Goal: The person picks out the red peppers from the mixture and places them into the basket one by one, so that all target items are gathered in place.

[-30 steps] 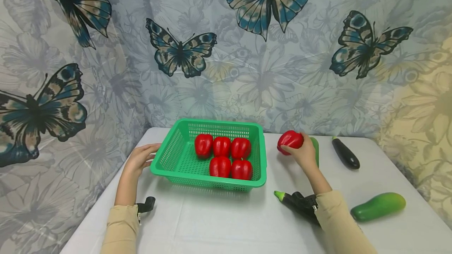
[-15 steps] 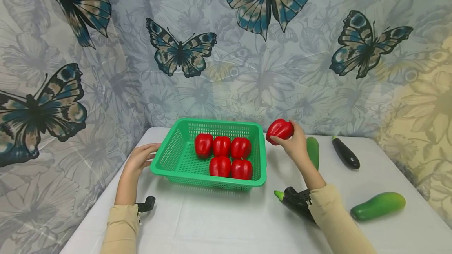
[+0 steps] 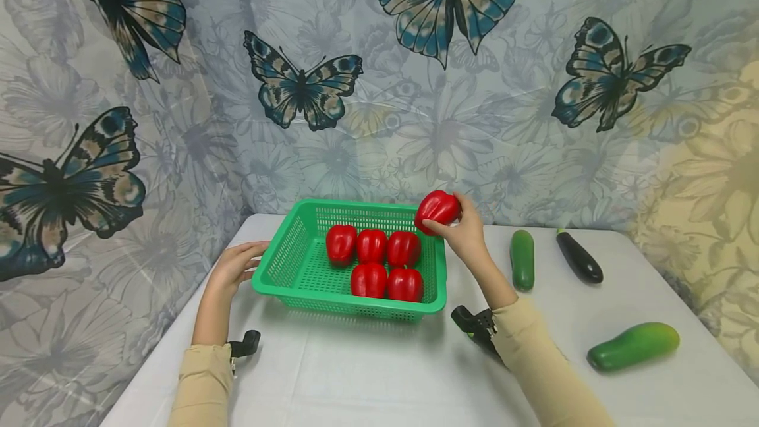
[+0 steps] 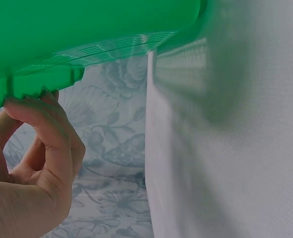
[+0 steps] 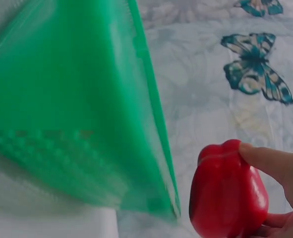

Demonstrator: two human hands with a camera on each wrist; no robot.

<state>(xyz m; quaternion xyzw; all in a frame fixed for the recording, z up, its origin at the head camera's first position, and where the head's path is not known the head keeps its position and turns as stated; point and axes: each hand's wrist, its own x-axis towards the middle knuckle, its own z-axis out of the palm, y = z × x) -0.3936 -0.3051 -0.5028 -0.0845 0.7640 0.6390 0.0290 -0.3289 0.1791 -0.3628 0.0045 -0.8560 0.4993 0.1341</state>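
My right hand [image 3: 465, 229] pinches a shiny red bell pepper [image 3: 437, 211] between thumb and fingers, over the back right corner of a green perforated basket [image 3: 302, 262]. In the right wrist view the lobed red bell pepper [image 5: 229, 191] is beside the blurred basket wall [image 5: 87, 89]. Several more red bell peppers [image 3: 372, 247] are in the basket, toward its right side. My left hand [image 3: 234, 267] is at the basket's left end. Its bent, relaxed fingers [image 4: 47, 119] have their tips at the rim in the left wrist view.
On the right of the white table [image 3: 356, 374] lie a cucumber [image 3: 522, 260], an eggplant [image 3: 579, 257] and a larger green, zucchini-like vegetable [image 3: 634, 346]. Another dark eggplant [image 3: 487, 342] is partly hidden by my right wrist. A butterfly-print cloth [image 3: 379, 150] hangs behind.
My right hand has carried the red bell pepper up and left, from near the cucumber to over the basket's back right corner. The cucumber has come into full view. My left hand has stayed put.
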